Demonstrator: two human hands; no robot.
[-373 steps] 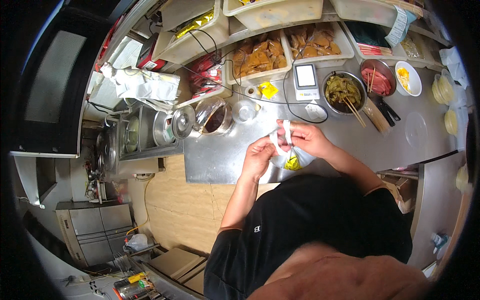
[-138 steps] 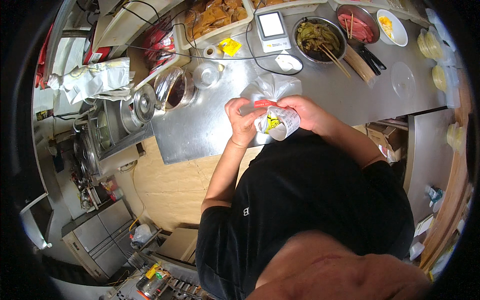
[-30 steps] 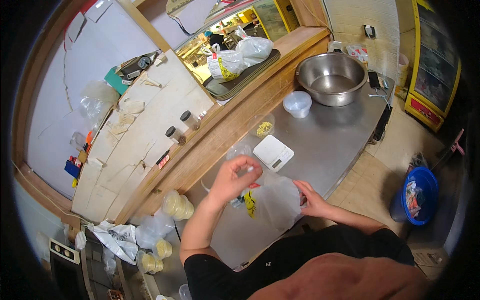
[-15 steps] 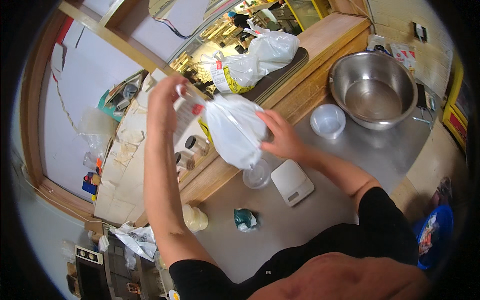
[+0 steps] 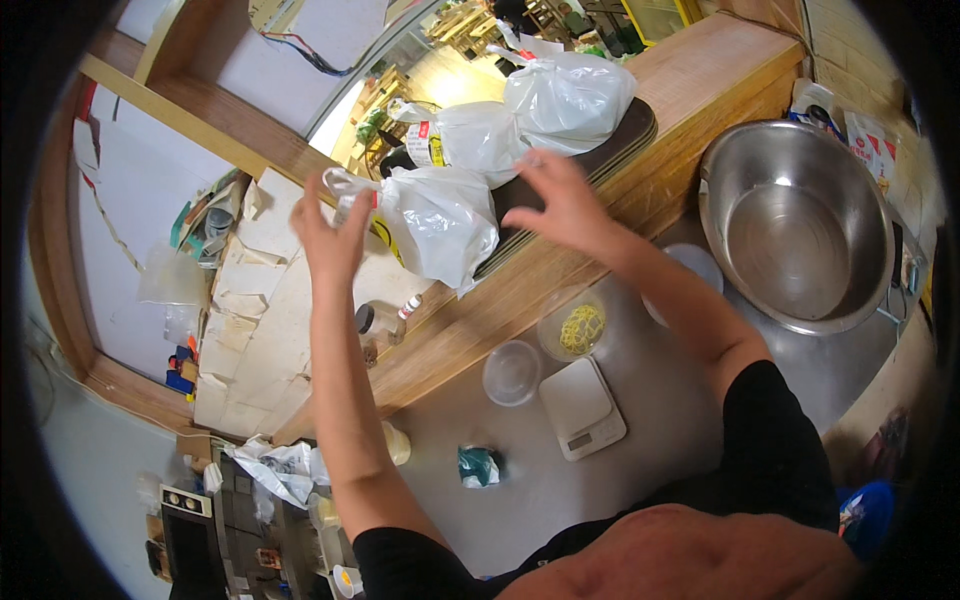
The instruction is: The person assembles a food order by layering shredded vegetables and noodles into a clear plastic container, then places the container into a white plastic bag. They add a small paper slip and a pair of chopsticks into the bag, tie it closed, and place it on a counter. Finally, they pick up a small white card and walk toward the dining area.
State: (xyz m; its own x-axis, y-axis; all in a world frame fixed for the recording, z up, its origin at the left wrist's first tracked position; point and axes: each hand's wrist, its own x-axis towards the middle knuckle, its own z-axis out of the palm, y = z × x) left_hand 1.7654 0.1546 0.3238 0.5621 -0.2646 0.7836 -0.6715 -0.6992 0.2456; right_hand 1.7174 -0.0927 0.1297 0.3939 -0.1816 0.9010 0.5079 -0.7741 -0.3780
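Observation:
A knotted white plastic bag [image 5: 445,225] rests at the near left end of a dark tray [image 5: 632,140] on the wooden ledge. Beside its tied handles is my left hand [image 5: 335,235], thumb and fingers apart; it may still brush the handles. My right hand [image 5: 562,205] is off the bag, with spread fingers and nothing in them. Two more white bags stand behind, a middle one [image 5: 480,140] with a paper slip and a farther one [image 5: 570,100].
On the steel counter are a white kitchen scale [image 5: 582,408], a clear round lid or tub [image 5: 512,373], a clear container with yellow strands [image 5: 580,328] and a green packet [image 5: 480,467]. A large steel basin [image 5: 790,240] stands right. Small jars [image 5: 380,322] sit by the ledge.
The bag held between both hands has been set down on the tray's near end. Both hands have opened, the right moving off it. The container with yellow strands has come into sight.

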